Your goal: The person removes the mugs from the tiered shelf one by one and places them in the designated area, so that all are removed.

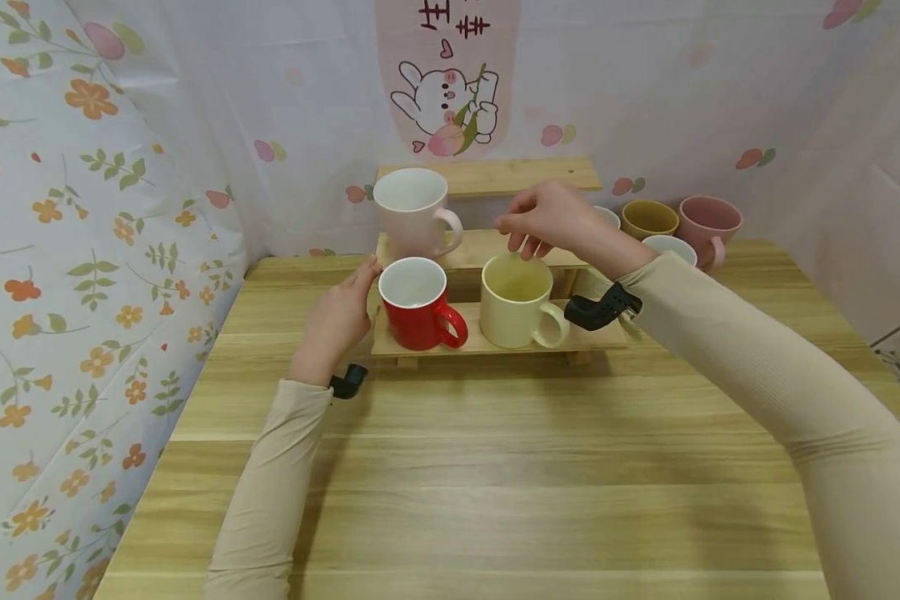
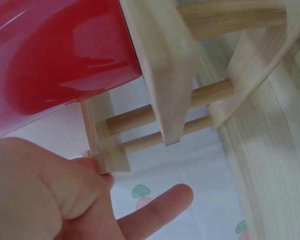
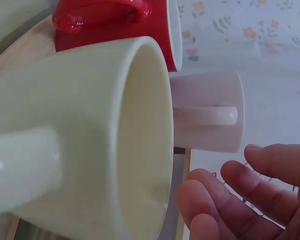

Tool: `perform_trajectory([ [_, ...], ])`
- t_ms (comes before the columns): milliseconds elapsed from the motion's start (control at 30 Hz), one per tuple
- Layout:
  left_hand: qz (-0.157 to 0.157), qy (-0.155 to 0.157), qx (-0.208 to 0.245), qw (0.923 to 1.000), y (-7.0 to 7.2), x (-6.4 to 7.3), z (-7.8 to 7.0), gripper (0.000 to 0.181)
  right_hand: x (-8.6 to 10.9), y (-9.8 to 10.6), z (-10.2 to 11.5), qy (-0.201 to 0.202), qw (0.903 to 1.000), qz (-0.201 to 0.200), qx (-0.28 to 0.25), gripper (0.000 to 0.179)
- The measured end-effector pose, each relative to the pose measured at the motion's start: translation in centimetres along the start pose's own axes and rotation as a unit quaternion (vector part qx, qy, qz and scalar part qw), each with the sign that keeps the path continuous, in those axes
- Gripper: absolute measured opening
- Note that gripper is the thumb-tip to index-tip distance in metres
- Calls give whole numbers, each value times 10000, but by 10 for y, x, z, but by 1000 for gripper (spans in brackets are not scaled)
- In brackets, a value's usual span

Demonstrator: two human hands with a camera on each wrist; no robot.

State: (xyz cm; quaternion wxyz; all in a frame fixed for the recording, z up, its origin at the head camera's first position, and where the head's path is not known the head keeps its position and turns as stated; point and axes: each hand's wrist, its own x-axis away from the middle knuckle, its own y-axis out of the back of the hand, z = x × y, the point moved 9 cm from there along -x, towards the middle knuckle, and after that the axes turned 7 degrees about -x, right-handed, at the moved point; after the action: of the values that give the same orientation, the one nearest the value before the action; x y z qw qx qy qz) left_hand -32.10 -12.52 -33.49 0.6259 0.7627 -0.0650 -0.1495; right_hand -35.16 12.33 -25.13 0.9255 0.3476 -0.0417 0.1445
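Observation:
A three-step wooden rack (image 1: pixel 461 340) stands on the table. My left hand (image 1: pixel 342 310) is at its left side, holding the end of the middle step (image 2: pixel 104 155) with the fingertips, while one finger (image 2: pixel 162 207) stretches out free below. Right beside that hand a red mug (image 1: pixel 414 321) sits on the lowest step. A cream-yellow mug (image 1: pixel 506 312) stands to its right, handle turned right. Above and behind its rim hovers my right hand (image 1: pixel 558 218), fingers loosely bent with nothing between them. A pale pink mug (image 1: pixel 411 218) is on the middle step's left end.
Right of the rack stand several more mugs: a mustard one (image 1: pixel 649 218), a dusty pink one (image 1: pixel 708 221) and white-rimmed ones (image 1: pixel 671 247) partly behind my right forearm. The top step (image 1: pixel 495 177) runs close to the printed cloth backdrop (image 1: pixel 307 100). Wooden tabletop (image 1: pixel 495 483) spreads in front.

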Motion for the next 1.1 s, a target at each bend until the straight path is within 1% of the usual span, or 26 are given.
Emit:
perform_trajectory([
  [333, 8, 41, 21, 10000, 1, 0, 0, 66, -14, -12, 16, -50, 9993, 258, 273, 29],
  [600, -37, -9, 18, 10000, 2, 1, -1, 65, -22, -18, 24, -101, 9990, 347, 263, 37],
  [900, 49, 32, -24, 10000, -1, 0, 0, 67, -28, -28, 28, -137, 9989, 446, 53, 35],
  [1100, 32, 4, -14, 10000, -1, 0, 0, 67, -34, -35, 31, -22, 9985, 530, -151, 37],
])
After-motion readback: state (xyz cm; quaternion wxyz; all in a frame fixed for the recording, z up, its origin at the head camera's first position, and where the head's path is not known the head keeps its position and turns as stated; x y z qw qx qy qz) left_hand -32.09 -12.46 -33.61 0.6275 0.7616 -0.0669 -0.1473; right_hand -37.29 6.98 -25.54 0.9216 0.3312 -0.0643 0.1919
